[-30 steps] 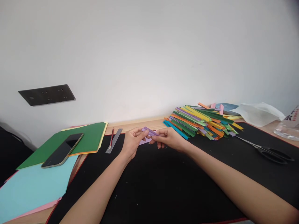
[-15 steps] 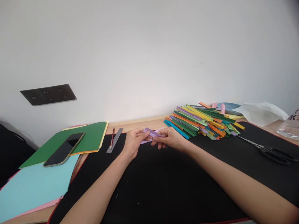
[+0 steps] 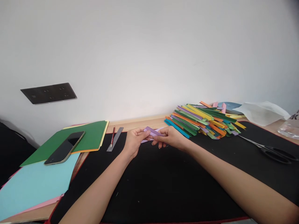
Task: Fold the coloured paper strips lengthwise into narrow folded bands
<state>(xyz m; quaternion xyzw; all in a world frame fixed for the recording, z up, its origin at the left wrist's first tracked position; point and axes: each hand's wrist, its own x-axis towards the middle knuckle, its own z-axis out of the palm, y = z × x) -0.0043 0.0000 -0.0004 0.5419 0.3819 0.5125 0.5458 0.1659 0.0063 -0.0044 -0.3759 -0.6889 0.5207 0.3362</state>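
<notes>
A narrow purple paper strip [image 3: 153,132] is stretched between my two hands, above the far part of the black mat. My left hand [image 3: 135,141] is closed, pinching the strip's left end between thumb and fingers. At the right end, my right hand [image 3: 169,137] grips the same strip, thumb in front and fingers curled below. More light purple paper [image 3: 146,141] shows behind and under the fingers; whether it joins the strip I cannot tell. Beside my right hand lies a heap of folded coloured paper strips [image 3: 203,119].
Black-handled scissors [image 3: 268,149] lie on the black mat [image 3: 168,186] at the right. A ruler [image 3: 118,137] and a red pencil [image 3: 113,137] lie left of my hands. Farther left, a phone [image 3: 65,147] rests on green paper [image 3: 93,133] and light blue sheets [image 3: 42,186]. A plastic bag [image 3: 289,129] sits far right.
My hands hold the purple strip in nearly the same place. The view has shifted very slightly; nothing else has visibly moved.
</notes>
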